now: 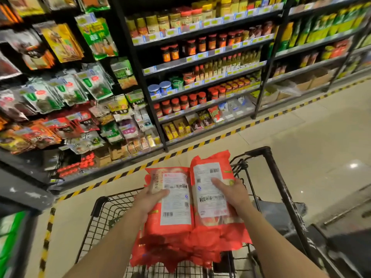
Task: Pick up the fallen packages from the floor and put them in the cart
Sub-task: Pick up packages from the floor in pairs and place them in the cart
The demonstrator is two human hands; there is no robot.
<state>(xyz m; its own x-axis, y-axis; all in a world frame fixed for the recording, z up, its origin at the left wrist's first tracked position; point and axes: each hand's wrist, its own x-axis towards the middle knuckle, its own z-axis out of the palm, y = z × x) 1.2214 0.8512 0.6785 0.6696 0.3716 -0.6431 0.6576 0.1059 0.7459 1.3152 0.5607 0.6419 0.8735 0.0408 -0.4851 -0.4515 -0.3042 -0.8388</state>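
Low at 6 o'clock: both hands carry a bundle of red packages over the black wire cart [99, 204].

- Left hand [149, 201]: thumb laid across the white label of the left package [176, 209]. The other fingers go out of sight round its outer edge, so we read this as a clamp on that edge.
- Right hand [233, 194]: it mirrors the left, with one digit flat on the label of the right package [208, 177] and the rest wrapped round the 3 o'clock edge.
- Two packages lie side by side on top, labels up. More red packages [180, 249] are bunched beneath them.
- We judge the squeeze from both sides keeps the loose, slippery bags from sliding apart. Flat thumbs pin the top pair down.
- The bundle hangs inside the basket outline. We cannot tell whether the lowest bags already rest on the mesh.
- Floor [301, 141], 1 to 3 o'clock: no fallen package shows in what we can see.
- Yellow-black hazard tape [180, 152] runs along the foot of the shelves [202, 57], from 9 to 1 o'clock.

Judgement: late in the task. What remains is lowering the bundle and releasing it.
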